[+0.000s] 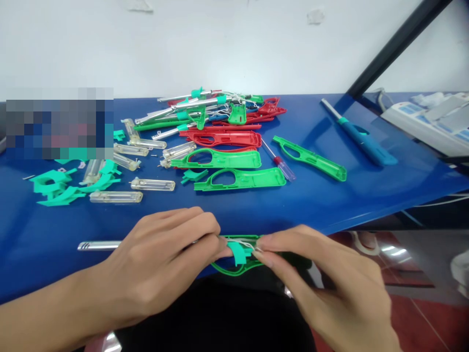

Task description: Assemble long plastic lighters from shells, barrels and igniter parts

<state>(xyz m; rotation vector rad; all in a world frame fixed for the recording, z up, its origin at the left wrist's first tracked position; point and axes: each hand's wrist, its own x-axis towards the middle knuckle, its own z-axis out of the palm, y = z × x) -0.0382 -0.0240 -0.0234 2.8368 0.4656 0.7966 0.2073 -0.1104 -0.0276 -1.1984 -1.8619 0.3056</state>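
My left hand (166, 256) is closed around the front part of a green lighter casing half (234, 272) at the table's front edge. From under that hand a silver metal tube (98, 246) sticks out to the left. A teal trigger (239, 253) sits in the casing, beside my left fingertips. Thin white wires (240, 241) run along the casing toward my right hand (326, 274), whose thumb and index finger pinch at their ends. The far end of the casing is mostly hidden behind the right fingers.
Clear fuel tanks (153, 185) and teal triggers (54, 183) lie left on the blue table (176, 215). Behind are green casing halves (240, 179), red ones (234, 137) and a pile of metal tubes. A screwdriver (284, 168) and a blue lighter (361, 137) lie right.
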